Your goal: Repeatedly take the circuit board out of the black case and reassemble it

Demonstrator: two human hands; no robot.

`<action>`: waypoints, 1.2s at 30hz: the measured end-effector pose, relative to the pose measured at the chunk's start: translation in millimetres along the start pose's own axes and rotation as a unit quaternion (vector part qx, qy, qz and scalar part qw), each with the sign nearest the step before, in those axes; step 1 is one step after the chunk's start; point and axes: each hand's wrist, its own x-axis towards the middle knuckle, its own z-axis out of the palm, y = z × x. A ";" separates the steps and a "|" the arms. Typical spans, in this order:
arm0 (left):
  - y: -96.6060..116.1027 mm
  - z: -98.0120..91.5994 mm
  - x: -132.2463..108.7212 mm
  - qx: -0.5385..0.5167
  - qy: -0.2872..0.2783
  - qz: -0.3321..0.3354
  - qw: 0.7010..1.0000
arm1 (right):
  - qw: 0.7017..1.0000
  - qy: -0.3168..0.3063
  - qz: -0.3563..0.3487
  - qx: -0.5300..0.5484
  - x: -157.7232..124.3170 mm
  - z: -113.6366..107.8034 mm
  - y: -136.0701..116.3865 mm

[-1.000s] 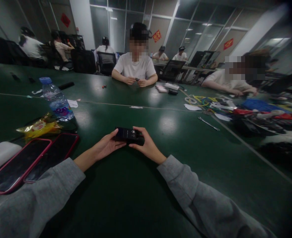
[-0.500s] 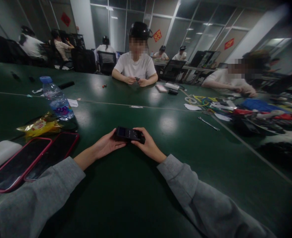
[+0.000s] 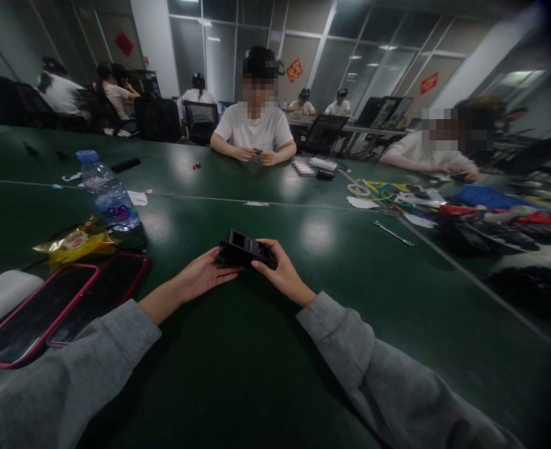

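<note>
A small black electronic device (image 3: 246,248) with a little screen and a row of buttons is between my hands, above the green table. My right hand (image 3: 275,265) grips its right end, thumb on the near side and fingers over the far side. At the other end my left hand (image 3: 205,271) is palm up, fingers reaching under the device and holding its dark underside. The device's left end is tilted up, with a dark part below it; whether that part is separate I cannot tell.
To the left are a water bottle (image 3: 110,193), a yellow packet (image 3: 76,243), two red-edged phones (image 3: 37,312) and a white object (image 3: 4,299). A wrench (image 3: 393,233) lies at right, near piled cables (image 3: 383,190). Co-workers sit across the table (image 3: 280,362).
The device's left end has tipped upward over my left palm, and a dark part now shows beneath it. My right hand keeps its grip; both forearms stay nearly in place.
</note>
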 end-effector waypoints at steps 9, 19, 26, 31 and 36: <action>-0.3 -2.3 1.2 0.004 0.024 -0.002 1.000 | 0.981 0.130 0.084 0.118 11.3 -13.2 16.4; 1.0 3.4 -3.3 0.004 0.016 -0.019 1.000 | 0.987 0.158 0.009 0.001 9.9 -9.6 21.6; 0.7 3.2 -2.2 0.024 0.007 -0.028 0.999 | 0.992 0.124 0.016 -0.002 10.1 -9.6 20.8; 3.0 10.0 -4.8 0.028 0.020 -0.030 0.999 | 0.995 0.102 0.022 -0.001 10.5 -10.4 19.6; 3.2 10.0 -5.6 0.024 0.015 -0.027 0.999 | 0.996 0.086 0.032 0.012 10.2 -10.7 18.0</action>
